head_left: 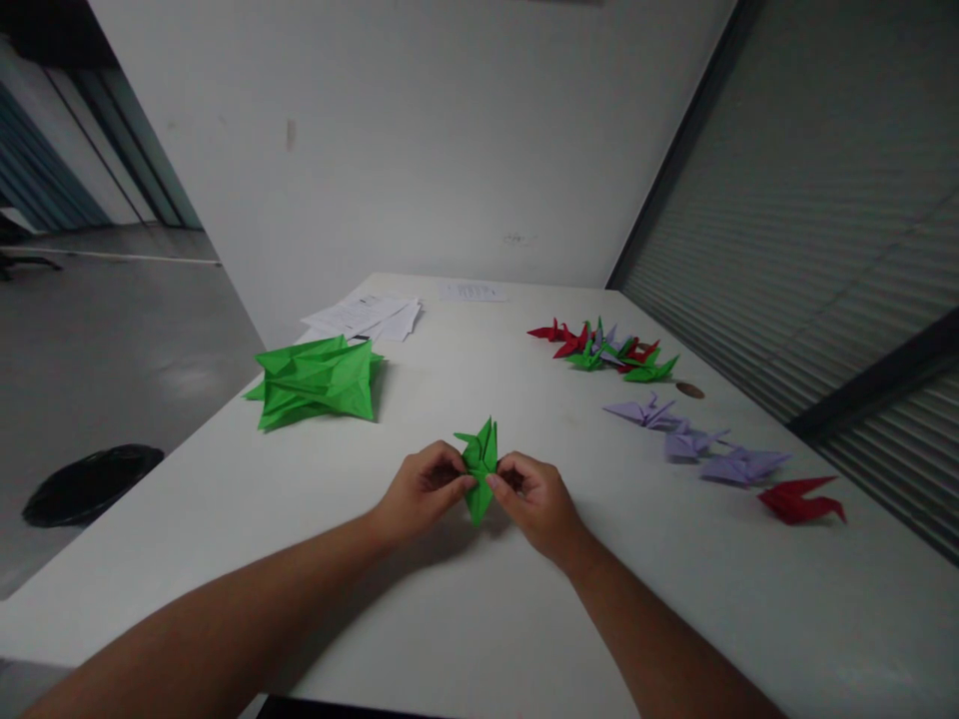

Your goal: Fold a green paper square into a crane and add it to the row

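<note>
A small green folded paper piece [480,454] is held upright over the white table, with pointed tips above and one point below. My left hand [427,489] pinches its left side between thumb and fingers. On its right side, my right hand [537,499] grips it the same way, the two thumbs close together at the middle. Farther left lies a stack of creased green sheets [319,381]. Purple paper cranes [741,463] and a red crane [801,500] rest in a row at the right.
Red, green and purple cranes [591,345] are heaped at the back right, near a brown round spot [690,390]. Printed papers [364,317] lie at the back left. A black-lined bin [94,485] stands on the floor left of the table [479,619]. Blinds border the right side.
</note>
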Motion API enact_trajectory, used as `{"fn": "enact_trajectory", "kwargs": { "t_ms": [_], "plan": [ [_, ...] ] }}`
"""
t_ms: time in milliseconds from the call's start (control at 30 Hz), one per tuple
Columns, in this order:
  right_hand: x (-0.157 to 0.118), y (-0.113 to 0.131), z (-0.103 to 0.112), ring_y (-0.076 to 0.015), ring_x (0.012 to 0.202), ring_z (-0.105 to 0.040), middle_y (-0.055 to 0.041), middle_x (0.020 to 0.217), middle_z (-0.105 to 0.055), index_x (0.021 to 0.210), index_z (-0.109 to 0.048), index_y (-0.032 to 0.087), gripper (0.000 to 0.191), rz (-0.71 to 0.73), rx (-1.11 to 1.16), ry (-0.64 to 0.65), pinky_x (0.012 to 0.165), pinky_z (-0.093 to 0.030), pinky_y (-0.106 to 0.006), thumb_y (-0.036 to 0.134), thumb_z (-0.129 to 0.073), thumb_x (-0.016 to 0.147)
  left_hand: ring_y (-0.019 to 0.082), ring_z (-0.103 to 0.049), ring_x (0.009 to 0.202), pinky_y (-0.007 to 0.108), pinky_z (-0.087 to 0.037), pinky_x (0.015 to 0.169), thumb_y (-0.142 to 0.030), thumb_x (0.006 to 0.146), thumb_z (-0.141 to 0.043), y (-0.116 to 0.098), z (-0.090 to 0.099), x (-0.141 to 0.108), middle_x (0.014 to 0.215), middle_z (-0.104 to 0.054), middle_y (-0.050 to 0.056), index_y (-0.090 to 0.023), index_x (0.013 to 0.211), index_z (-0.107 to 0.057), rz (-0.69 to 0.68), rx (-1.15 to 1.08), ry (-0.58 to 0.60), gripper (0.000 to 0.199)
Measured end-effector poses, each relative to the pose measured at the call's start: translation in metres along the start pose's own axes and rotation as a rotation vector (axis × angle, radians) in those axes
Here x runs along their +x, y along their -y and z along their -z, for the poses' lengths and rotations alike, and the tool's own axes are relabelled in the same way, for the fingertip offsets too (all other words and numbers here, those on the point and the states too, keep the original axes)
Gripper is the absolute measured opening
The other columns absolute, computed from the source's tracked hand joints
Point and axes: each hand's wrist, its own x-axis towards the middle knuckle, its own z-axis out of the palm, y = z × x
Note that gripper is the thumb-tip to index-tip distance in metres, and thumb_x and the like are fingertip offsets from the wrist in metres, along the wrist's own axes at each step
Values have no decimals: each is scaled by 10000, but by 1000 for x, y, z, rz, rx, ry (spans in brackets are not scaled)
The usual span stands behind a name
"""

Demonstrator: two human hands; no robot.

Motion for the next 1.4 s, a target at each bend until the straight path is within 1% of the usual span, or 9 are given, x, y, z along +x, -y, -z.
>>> {"fn": "enact_trajectory", "kwargs": {
  "t_ms": [267,500,633,767,933,1033,1200,1300,1400],
  "plan": [
    [-2,-1,-1,-127,577,-446,37,629,-519,719,-572,205,260,0,-17,-3,550,-338,-265,347,-623,931,89,-546,654,198,-466,614,-333,846,-835,-1,-3,3,753,-577,-33,-188,872,-502,22,-208,-35,364],
    [0,2,0,-119,551,-427,49,604,-487,704,-558,205,272,31,-50,3,539,-321,-259,338,-610,936,86,-507,638,195,-432,593,-346,870,-813,0,-3,2,727,-537,-44,-189,851,-500,34,-213,-15,351],
    [0,1,-1,-125,588,-460,38,635,-520,716,-570,202,270,39,-41,9,570,-346,-260,341,-608,945,87,-545,659,198,-455,616,-329,860,-827,0,-3,2,752,-582,-39,-191,896,-509,57,-233,-39,348],
    [0,-2,0,-129,565,-463,33,623,-520,736,-580,205,307,-22,44,6,544,-352,-259,415,-599,960,94,-590,671,206,-478,634,-319,845,-843,4,-1,4,750,-624,-42,-201,960,-517,92,-285,-55,365],
    [3,-5,2,-136,572,-522,10,695,-582,882,-633,206,296,-134,236,-96,534,-411,-256,482,-574,970,128,-656,758,245,-517,697,-334,831,-852,8,1,4,829,-676,-9,-198,1011,-564,138,-297,-48,366],
    [5,-4,0,-142,591,-555,3,725,-613,973,-665,203,273,-169,315,-47,551,-454,-261,467,-606,940,136,-671,790,258,-528,729,-333,842,-841,8,2,4,872,-699,15,-185,1008,-592,138,-282,-13,334],
    [2,-2,-4,-137,598,-565,3,712,-611,857,-656,198,246,-133,354,72,558,-484,-259,436,-646,918,138,-664,775,259,-520,707,-356,834,-842,8,2,4,895,-696,29,-171,991,-619,154,-233,-17,329],
    [0,-1,-6,-139,629,-580,-9,773,-632,866,-653,198,246,-157,373,83,564,-509,-261,440,-689,888,132,-641,731,245,-484,654,-391,845,-825,7,2,4,879,-696,32,-167,1015,-631,187,-150,-35,342],
    [-1,0,-7,-142,639,-577,-9,771,-621,852,-646,196,247,-162,351,83,566,-510,-263,435,-696,885,134,-622,713,257,-483,668,-409,839,-827,6,3,4,808,-677,23,-152,932,-650,178,-77,-35,326]
  ]
}}
